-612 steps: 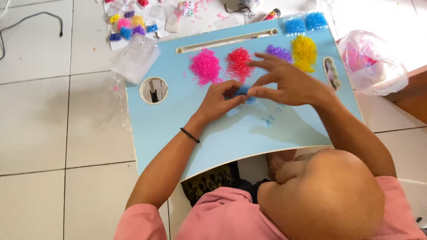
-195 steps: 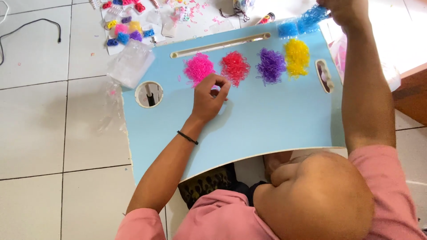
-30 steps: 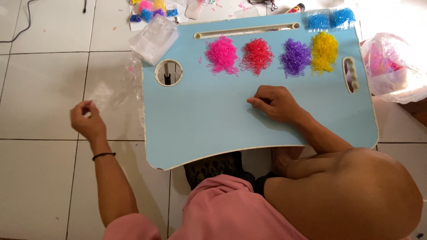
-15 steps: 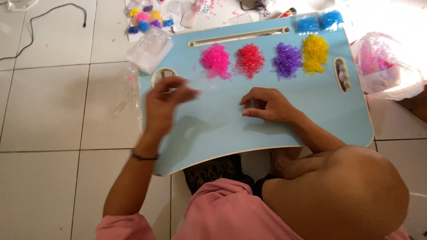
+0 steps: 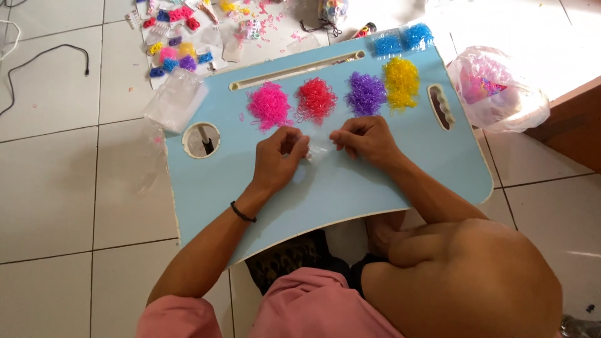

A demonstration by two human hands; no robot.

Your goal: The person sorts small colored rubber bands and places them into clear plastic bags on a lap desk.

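While both hands pinch it, the small clear plastic bag (image 5: 318, 152) hangs limp above the blue worktop (image 5: 375, 188).
Left hand (image 5: 278, 156) and right hand (image 5: 365, 139) are clamped on its opposite edges; thin, light, slippery film, best gripped at the rim.

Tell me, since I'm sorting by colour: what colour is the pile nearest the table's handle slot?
Yellow pile, clearest in the head view.

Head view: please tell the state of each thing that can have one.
Small clear bag: pinched between both hands.
Left hand: fingers closed on bag.
Right hand: fingers closed on bag.
Pink band pile: loose on blue table.
Clear box: lying on floor.
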